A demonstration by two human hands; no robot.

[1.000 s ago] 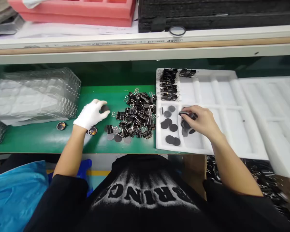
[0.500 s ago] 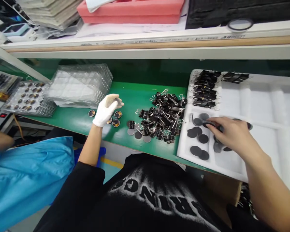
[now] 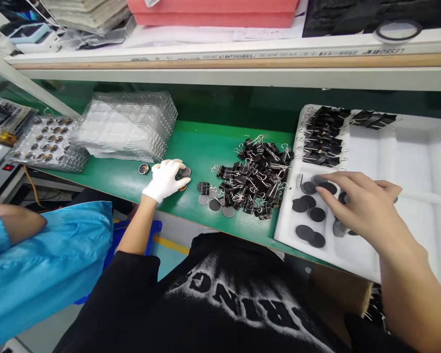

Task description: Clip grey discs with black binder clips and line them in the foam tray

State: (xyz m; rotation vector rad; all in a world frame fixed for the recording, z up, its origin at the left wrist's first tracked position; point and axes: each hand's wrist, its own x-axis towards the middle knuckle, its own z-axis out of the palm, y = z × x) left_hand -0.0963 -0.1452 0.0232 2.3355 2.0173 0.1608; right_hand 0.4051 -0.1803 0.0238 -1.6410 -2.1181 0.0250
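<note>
My left hand (image 3: 163,181), in a white glove, is low over the green table, its thumb and fingers closed round the edge of a grey disc (image 3: 185,172). Under and beside them are small round parts with orange and black insides, partly hidden. One similar round part (image 3: 143,169) lies left of the glove. My right hand (image 3: 360,203), bare, is over the white foam tray (image 3: 353,255) with thumb and forefinger apart. Their tips are at a grey disc (image 3: 319,180), and a black disc (image 3: 330,188) lies beneath the hand. More dark discs (image 3: 317,214) lie nearby.
A pile of black binder clips (image 3: 253,179) lies mid-table, with several discs (image 3: 215,205) at its left. Clips (image 3: 323,135) line the tray's back left. Clear plastic trays (image 3: 127,125) and a tray of round parts (image 3: 49,142) stand left. A person's blue garment (image 3: 51,250) is at lower left.
My left hand has come down onto the round parts with the disc. My right thumb and forefinger have parted, and the black disc they pinched now lies in the foam tray. The view has shifted slightly.
</note>
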